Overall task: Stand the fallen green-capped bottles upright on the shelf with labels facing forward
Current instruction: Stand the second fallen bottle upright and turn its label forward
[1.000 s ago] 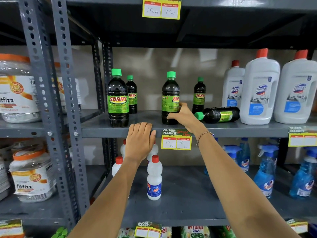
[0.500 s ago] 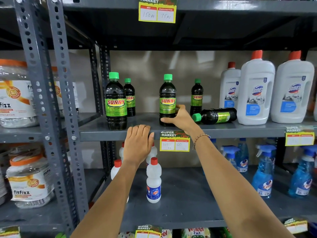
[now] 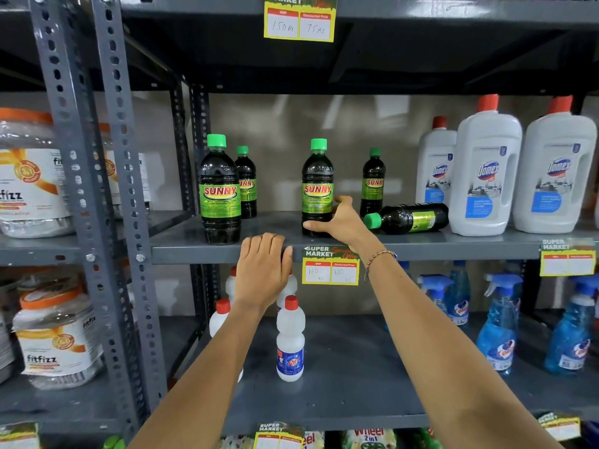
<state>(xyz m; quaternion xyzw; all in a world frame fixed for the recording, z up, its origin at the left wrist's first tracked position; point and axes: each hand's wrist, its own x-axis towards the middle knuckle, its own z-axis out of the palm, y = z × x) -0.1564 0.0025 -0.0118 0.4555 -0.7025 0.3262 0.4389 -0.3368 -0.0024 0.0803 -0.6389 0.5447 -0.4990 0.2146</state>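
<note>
One bottle (image 3: 409,218) lay fallen on the shelf (image 3: 181,246), cap pointing left, just right of the right hand (image 3: 340,218). That hand gripped an upright bottle (image 3: 317,186) low, likely to square its label forward. Flat and empty, the left hand (image 3: 263,270) braced on the near shelf edge.

On the middle shelf (image 3: 181,246), a wide bare stretch lies between the front-left upright bottle (image 3: 220,192) and the front-centre bottle (image 3: 317,189), open to the back wall. The right hand (image 3: 343,220) fills the gap beside that centre bottle. Just right of it, the fallen bottle (image 3: 408,218) lies across the shelf, its cap toward the hand, its base touching or nearly touching the big white jug (image 3: 484,176). The upper shelf (image 3: 421,14) leaves clear headroom above every cap.
</note>
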